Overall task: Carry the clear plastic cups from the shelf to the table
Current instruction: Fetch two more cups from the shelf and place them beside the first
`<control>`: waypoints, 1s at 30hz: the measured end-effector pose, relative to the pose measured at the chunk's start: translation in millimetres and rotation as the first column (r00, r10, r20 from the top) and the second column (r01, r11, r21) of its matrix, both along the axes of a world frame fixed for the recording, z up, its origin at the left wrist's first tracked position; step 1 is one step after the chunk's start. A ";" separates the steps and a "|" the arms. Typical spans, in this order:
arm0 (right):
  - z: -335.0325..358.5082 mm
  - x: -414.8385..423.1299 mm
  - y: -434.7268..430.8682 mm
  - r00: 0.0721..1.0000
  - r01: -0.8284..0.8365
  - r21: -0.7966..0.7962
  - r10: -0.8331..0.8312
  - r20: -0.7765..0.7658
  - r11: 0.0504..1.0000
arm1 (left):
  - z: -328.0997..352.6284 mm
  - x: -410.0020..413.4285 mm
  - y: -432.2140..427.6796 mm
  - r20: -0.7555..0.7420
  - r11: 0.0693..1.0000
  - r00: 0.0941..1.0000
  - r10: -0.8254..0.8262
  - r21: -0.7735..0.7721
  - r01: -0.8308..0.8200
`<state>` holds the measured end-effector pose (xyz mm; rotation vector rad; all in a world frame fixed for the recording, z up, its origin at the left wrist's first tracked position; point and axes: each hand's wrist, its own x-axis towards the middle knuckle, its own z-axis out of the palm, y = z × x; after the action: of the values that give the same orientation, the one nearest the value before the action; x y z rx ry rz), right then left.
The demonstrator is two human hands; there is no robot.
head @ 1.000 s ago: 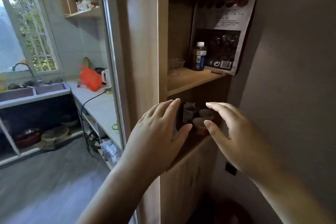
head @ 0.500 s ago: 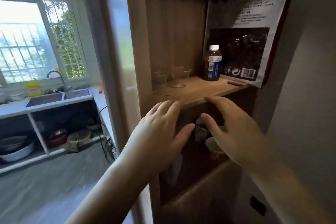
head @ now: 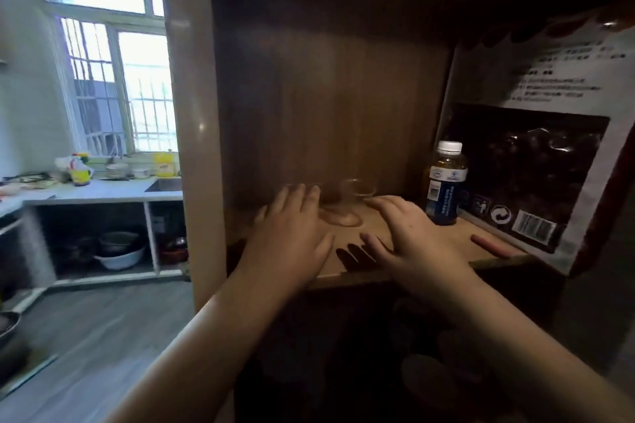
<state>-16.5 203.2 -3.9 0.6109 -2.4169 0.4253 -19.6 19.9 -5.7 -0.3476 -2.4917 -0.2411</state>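
Note:
A clear plastic cup (head: 348, 204) stands on the wooden shelf (head: 429, 233), faint and blurred against the dark back panel. A second clear cup seems to sit just left of it, mostly hidden behind my left hand (head: 292, 233). That hand reaches over the shelf with fingers spread, fingertips near the cups. My right hand (head: 409, 237) hovers over the shelf board to the right of the cup, fingers apart, holding nothing.
A dark bottle with a white cap (head: 445, 184) stands right of the cup. A large printed bag (head: 536, 154) leans at the shelf's right. A small pink stick (head: 491, 245) lies near the front edge. Kitchen counter and sink (head: 103, 187) lie left.
Both hands have risen from below the shelf board to above it and moved toward the cups. The view has come closer to the shelf.

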 end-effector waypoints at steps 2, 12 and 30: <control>0.8 -19.6 -0.3 1.000 -0.020 0.044 0.019 0.016 0.999 | 2.6 -8.7 3.8 0.017 0.999 0.999 0.050 0.011 -0.051; 12.5 -70.9 -5.4 0.992 -0.069 0.027 0.065 0.109 0.997 | 4.6 -36.4 15.9 0.007 0.992 0.992 0.128 0.010 -0.128; 3.3 -63.8 2.1 0.988 -0.146 -0.002 0.146 -0.048 0.989 | 0.4 -22.0 24.3 -0.125 0.996 0.991 0.046 0.077 -0.036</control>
<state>-80.3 205.4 -0.7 0.7903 -2.3331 0.4718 -41.7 44.1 -5.2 -0.2720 -2.3553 -0.2855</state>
